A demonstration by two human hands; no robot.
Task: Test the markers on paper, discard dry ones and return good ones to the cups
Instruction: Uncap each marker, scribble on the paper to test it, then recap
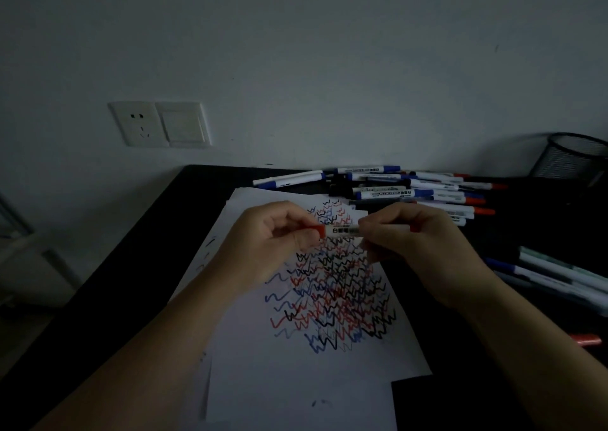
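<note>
Many zigzag test strokes in red, blue and black already crowd the paper [296,381] on the dark desk [131,282], so testing looks well along, yet a large heap of markers [394,190] still lies at the far right beside a mesh cup [572,157]. Over the scribbles, the left hand [263,243] pinches the red cap [317,229] and the right hand [414,243] grips the barrel of a red marker [342,231]; whether capping or uncapping, I cannot tell.

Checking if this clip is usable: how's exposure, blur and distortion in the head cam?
Head view: badly underexposed, black table swallows detail; only the paper and its scribbles read well. Left hand and right hand on the red marker are dim and soft. Wide-angle bending at edges; mesh cup is blurred.
</note>
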